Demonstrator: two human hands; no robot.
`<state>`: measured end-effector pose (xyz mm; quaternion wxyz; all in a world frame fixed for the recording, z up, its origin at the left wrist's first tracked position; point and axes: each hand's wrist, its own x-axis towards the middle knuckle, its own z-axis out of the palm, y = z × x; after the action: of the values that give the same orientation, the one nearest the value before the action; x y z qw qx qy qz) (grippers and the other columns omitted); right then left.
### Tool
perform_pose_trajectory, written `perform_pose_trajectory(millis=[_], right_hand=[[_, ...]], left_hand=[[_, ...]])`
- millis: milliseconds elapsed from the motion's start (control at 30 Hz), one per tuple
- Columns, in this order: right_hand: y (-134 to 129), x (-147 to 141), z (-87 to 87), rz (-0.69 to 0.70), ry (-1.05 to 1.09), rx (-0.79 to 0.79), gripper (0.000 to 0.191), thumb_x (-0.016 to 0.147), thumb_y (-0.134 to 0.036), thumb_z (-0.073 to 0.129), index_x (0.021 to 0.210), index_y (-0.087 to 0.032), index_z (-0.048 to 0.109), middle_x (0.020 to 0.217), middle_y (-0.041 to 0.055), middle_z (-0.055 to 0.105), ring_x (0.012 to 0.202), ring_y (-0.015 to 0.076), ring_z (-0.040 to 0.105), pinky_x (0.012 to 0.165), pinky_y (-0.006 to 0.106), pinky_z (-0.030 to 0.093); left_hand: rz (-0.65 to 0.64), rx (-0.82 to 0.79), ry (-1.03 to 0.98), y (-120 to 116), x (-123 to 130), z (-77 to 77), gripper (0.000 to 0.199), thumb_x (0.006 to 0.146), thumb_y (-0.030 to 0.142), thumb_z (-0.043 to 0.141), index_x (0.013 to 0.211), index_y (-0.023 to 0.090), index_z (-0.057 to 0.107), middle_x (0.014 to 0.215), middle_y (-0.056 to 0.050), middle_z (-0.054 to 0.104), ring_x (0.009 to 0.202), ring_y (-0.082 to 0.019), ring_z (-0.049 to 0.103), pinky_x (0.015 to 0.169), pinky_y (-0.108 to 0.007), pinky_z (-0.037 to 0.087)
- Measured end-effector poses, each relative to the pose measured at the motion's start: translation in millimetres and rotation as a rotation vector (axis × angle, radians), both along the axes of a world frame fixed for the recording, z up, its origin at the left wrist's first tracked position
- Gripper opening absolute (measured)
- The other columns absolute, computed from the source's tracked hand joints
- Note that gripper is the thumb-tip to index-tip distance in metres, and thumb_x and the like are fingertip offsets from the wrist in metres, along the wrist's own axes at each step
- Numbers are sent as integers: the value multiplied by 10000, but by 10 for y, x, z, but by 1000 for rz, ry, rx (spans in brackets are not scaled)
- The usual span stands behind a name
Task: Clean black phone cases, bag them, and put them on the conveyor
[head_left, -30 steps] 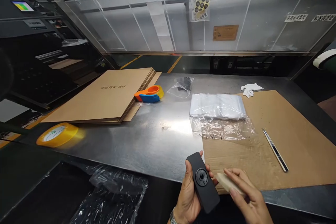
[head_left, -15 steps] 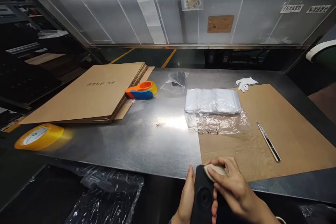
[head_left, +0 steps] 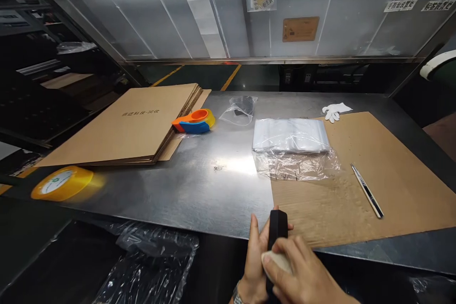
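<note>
My left hand grips a long black object that stands up on its narrow side at the table's front edge; its kind does not show. In my right hand is a small cream-coloured pad, pinched between thumb and fingers and pressed against the black object. The right hand is slightly blurred. Beyond the hands, a pen-like craft knife lies on a flat cardboard sheet. A stack of clear plastic bags in a wrapper rests at the sheet's left edge.
Folded cardboard boxes are stacked at the left, with an orange and blue tape dispenser beside them. A yellow tape roll sits near the front left edge. A white glove and a small clear bag lie farther back.
The black object has turned from its broad face with a round recess to its narrow side. My right hand has moved the pad down and towards me along it.
</note>
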<state>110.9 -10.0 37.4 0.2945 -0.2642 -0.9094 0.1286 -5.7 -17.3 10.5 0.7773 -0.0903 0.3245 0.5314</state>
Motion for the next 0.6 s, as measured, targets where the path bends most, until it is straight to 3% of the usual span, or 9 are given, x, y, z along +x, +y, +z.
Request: perform_pose_trajectory(millis=[100,200,300,433,600], right_hand=[[-246,-44,-247,-133,80,-119,156,874,-250,476,967,-196,588,807,70,590,687,177,559,619,286,531],[-368,61,-457,-211,113,-264,175,855,-307,541,1000,-221,587,841,54,598,752,165,598,636,224,529],[-285,263,-562,-192,158,-106,274,846,-189,532,1097,-282,589,968,55,584,883,179,585,755,272,503],[63,548,-611,-265,107,53,458,820,-100,502,1256,-238,504,1093,105,514,995,235,515,817,374,454],[558,811,-792,-557,6,31,367,862,-237,465,1219,-170,525,1075,135,506,979,273,468,810,454,437]], left_hand=[[46,-64,-140,106,-21,15,424,827,552,444,1096,247,562,728,-20,546,556,-127,507,487,-232,425],[79,-55,-322,164,-67,-18,374,851,521,424,950,201,591,733,-25,508,566,-98,480,463,-173,398],[124,21,-344,151,-128,-33,396,861,525,401,983,203,596,757,-24,503,590,-84,476,507,-159,416],[181,299,40,46,-193,-10,460,823,528,485,1220,297,504,804,-22,548,640,-111,508,615,-232,449],[105,649,710,-88,-213,-64,665,706,494,650,1278,201,480,888,-64,595,751,-170,530,765,-305,429]])
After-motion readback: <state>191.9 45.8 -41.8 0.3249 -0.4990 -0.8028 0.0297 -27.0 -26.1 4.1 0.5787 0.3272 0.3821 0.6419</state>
